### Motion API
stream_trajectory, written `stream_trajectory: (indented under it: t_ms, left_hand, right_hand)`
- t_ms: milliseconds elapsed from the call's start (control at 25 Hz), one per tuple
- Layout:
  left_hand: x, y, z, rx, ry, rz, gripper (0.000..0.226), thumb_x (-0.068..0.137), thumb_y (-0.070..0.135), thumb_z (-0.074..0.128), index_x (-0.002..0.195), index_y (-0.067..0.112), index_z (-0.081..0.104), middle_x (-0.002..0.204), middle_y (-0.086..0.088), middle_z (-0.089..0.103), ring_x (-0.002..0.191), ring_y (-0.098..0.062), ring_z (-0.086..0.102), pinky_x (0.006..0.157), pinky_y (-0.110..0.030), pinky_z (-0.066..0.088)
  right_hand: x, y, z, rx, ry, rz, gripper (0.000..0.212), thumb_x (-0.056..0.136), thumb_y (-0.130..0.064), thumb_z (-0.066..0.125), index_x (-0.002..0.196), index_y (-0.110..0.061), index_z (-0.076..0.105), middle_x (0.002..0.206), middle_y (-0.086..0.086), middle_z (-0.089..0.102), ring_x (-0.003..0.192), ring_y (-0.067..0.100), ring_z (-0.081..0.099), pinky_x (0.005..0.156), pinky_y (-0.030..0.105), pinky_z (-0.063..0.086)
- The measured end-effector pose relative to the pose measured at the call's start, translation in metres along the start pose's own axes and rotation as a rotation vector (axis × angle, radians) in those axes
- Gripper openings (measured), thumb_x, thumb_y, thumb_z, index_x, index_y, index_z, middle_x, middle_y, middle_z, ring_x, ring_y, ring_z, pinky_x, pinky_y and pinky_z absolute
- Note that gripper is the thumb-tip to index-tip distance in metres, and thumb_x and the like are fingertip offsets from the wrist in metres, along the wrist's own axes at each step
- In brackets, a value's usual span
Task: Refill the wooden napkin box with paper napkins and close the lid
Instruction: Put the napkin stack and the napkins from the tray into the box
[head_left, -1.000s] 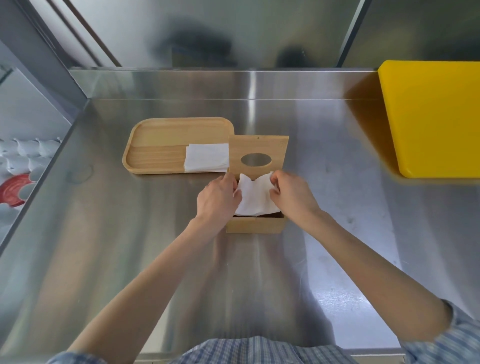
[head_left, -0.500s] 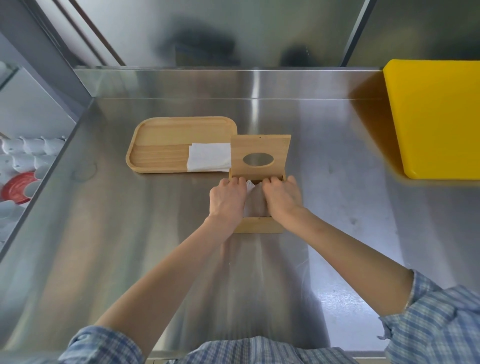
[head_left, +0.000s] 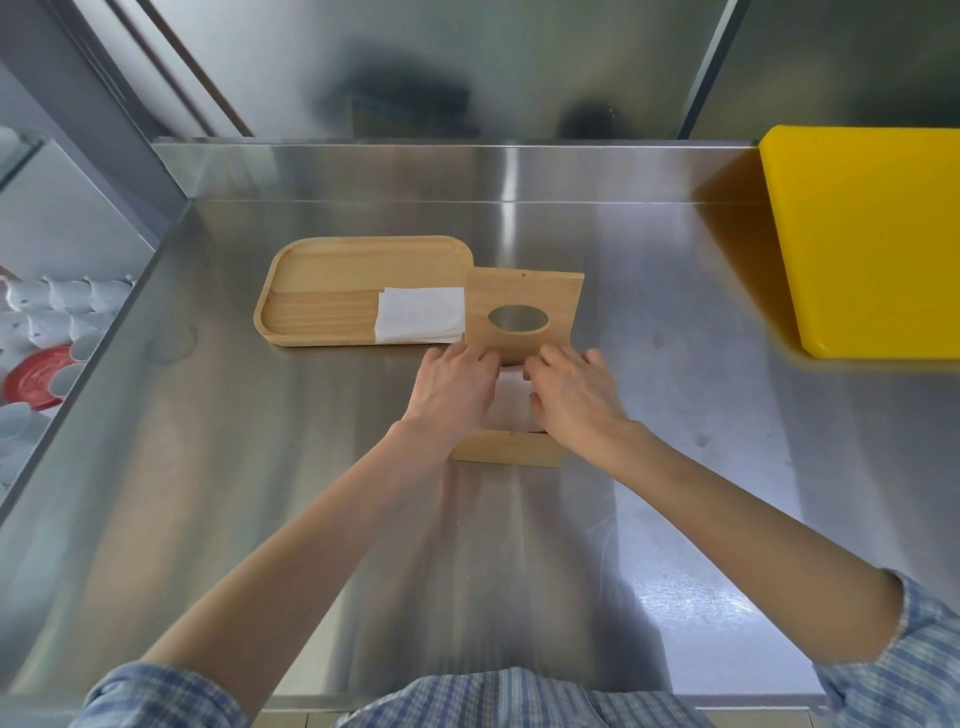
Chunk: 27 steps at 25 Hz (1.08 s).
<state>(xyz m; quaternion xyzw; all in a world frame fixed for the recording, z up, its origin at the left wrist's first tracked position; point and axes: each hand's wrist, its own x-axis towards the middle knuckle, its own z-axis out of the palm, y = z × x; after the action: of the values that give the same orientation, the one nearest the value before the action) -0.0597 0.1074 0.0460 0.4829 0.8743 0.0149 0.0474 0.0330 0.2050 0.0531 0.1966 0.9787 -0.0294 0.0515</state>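
The wooden napkin box (head_left: 506, 449) sits mid-counter with its lid (head_left: 524, 301) swung up and back; the lid has an oval hole. My left hand (head_left: 454, 387) and my right hand (head_left: 574, 397) lie flat over the box's open top, fingers spread, pressing on white napkins (head_left: 511, 400) of which only a strip shows between them. More folded white napkins (head_left: 418, 322) rest on the right end of a wooden tray (head_left: 322, 291) just left of the lid.
A yellow cutting board (head_left: 872, 239) lies at the right of the steel counter (head_left: 260, 467). A steel back wall rises behind. Past the counter's left edge, white cups and a red plate (head_left: 36, 374) sit lower down.
A second ago both hands held a loose napkin above the box. They have since pushed it down inside and now lie flat over the opening.
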Motion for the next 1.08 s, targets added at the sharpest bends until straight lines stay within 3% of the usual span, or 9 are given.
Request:
stream_trajectory:
  t_ms: [240, 360, 600, 680, 880, 960, 1080]
  left_hand:
    - [0.01, 0.001, 0.006, 0.291, -0.392, 0.129, 0.035, 0.096, 0.03, 0.036, 0.119, 0.012, 0.056, 0.124, -0.004, 0.06, 0.123, -0.024, 0.045, 0.113, -0.049, 0.015]
    - [0.018, 0.002, 0.011, 0.398, -0.536, 0.151, 0.042, 0.099, 0.034, 0.028, 0.13, 0.014, 0.049, 0.138, -0.002, 0.048, 0.136, -0.024, 0.031, 0.114, -0.057, 0.003]
    - [0.022, -0.001, 0.016, 0.429, -0.607, 0.156, 0.043, 0.099, 0.027, 0.026, 0.14, 0.015, 0.036, 0.15, -0.002, 0.033, 0.141, -0.024, 0.02, 0.114, -0.056, 0.004]
    - [0.019, 0.0, 0.012, 0.361, -0.549, 0.145, 0.042, 0.099, 0.028, 0.027, 0.137, 0.013, 0.04, 0.146, -0.003, 0.039, 0.139, -0.024, 0.025, 0.115, -0.053, 0.007]
    - [-0.001, -0.005, 0.008, -0.151, -0.132, 0.081, 0.037, 0.093, 0.022, 0.039, 0.128, 0.016, 0.051, 0.131, -0.002, 0.058, 0.122, -0.022, 0.05, 0.102, -0.032, 0.031]
    - [-0.01, -0.01, 0.001, -0.216, -0.019, 0.046, 0.035, 0.093, 0.024, 0.04, 0.126, 0.018, 0.052, 0.127, -0.001, 0.06, 0.119, -0.022, 0.051, 0.095, -0.03, 0.036]
    - [-0.021, -0.023, -0.012, -0.255, 0.103, -0.02, 0.032, 0.094, 0.026, 0.041, 0.121, 0.016, 0.055, 0.119, -0.002, 0.062, 0.115, -0.023, 0.052, 0.086, -0.03, 0.039]
  right_hand:
    - [0.008, -0.003, 0.012, -0.148, -0.243, 0.019, 0.022, 0.089, -0.009, 0.048, 0.106, -0.013, 0.06, 0.116, 0.005, 0.061, 0.114, 0.022, 0.05, 0.079, 0.032, 0.021]
    - [0.017, -0.001, 0.014, -0.192, -0.37, 0.05, 0.023, 0.093, -0.016, 0.045, 0.108, -0.017, 0.062, 0.12, 0.003, 0.06, 0.118, 0.018, 0.046, 0.096, 0.037, 0.028]
    - [0.024, 0.003, 0.016, -0.221, -0.482, 0.027, 0.028, 0.095, -0.023, 0.04, 0.113, -0.019, 0.061, 0.127, 0.001, 0.057, 0.13, 0.016, 0.035, 0.114, 0.048, 0.012]
    - [0.021, 0.005, 0.014, -0.16, -0.441, 0.011, 0.029, 0.094, -0.022, 0.041, 0.114, -0.015, 0.061, 0.127, 0.003, 0.056, 0.131, 0.017, 0.035, 0.116, 0.052, 0.005]
    - [0.006, 0.002, 0.008, 0.13, -0.187, 0.04, 0.034, 0.093, -0.019, 0.042, 0.125, -0.012, 0.052, 0.132, 0.002, 0.053, 0.13, 0.018, 0.043, 0.118, 0.048, 0.003]
    - [0.001, -0.003, 0.005, 0.168, -0.108, 0.038, 0.037, 0.093, -0.019, 0.042, 0.129, -0.014, 0.05, 0.133, 0.002, 0.054, 0.127, 0.02, 0.047, 0.117, 0.042, 0.014]
    - [-0.002, -0.013, -0.006, 0.276, -0.018, 0.021, 0.04, 0.095, -0.02, 0.042, 0.135, -0.016, 0.044, 0.136, 0.004, 0.054, 0.124, 0.025, 0.05, 0.103, 0.036, 0.037]
